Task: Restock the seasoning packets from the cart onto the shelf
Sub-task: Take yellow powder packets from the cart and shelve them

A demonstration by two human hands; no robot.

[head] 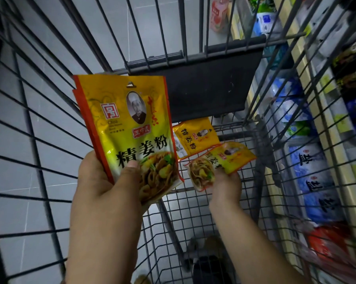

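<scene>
Our left hand (103,181) grips 1 packet (127,128) above the cart (193,212); our right hand (224,187) pinches a 2nd packet (230,158) inside, a 3rd packet (195,138) lying beside it.

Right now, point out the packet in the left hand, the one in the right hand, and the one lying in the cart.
Left-hand packet (123,124), head view, front face.
Right-hand packet (232,158), head view, yellow upper half.
Cart packet (195,138), head view, front face.

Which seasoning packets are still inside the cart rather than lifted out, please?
One packet lies on the cart floor. The right hand grips another low inside. The left hand holds a stack raised up.
</scene>
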